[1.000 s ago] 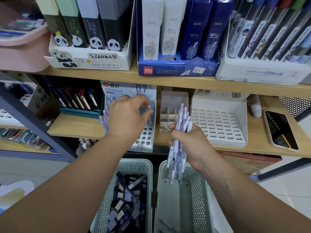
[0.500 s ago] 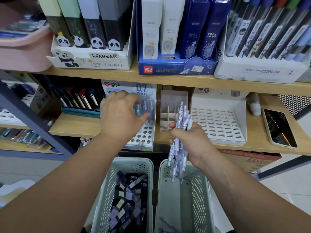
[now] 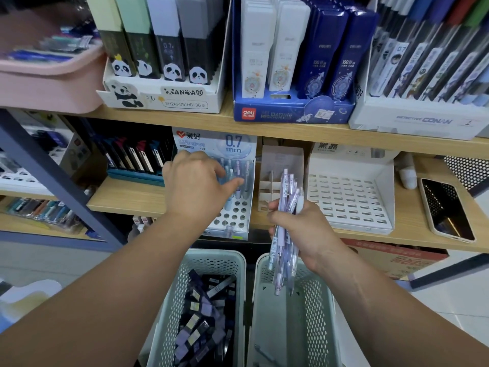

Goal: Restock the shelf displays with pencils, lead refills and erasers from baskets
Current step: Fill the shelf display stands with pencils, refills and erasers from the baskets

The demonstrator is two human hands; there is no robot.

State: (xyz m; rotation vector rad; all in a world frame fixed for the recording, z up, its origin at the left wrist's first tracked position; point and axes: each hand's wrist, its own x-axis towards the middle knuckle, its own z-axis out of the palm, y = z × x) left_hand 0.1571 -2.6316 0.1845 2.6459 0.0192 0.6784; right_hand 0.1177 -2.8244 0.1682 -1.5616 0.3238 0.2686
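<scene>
Several pale lilac pencils [image 3: 285,182] fill the right hand [image 3: 304,229].

Just a wooden shelf [image 3: 127,200] holding a 0.7 mm pencil display [image 3: 235,213], white slotted tray [image 3: 349,197], phone [image 3: 447,210] flat at right.

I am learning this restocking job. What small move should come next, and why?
Probably the left hand should draw one pencil from the bundle gripped by the right hand and stand it in the 0.7 mm display, whose front rows have empty holes.
</scene>
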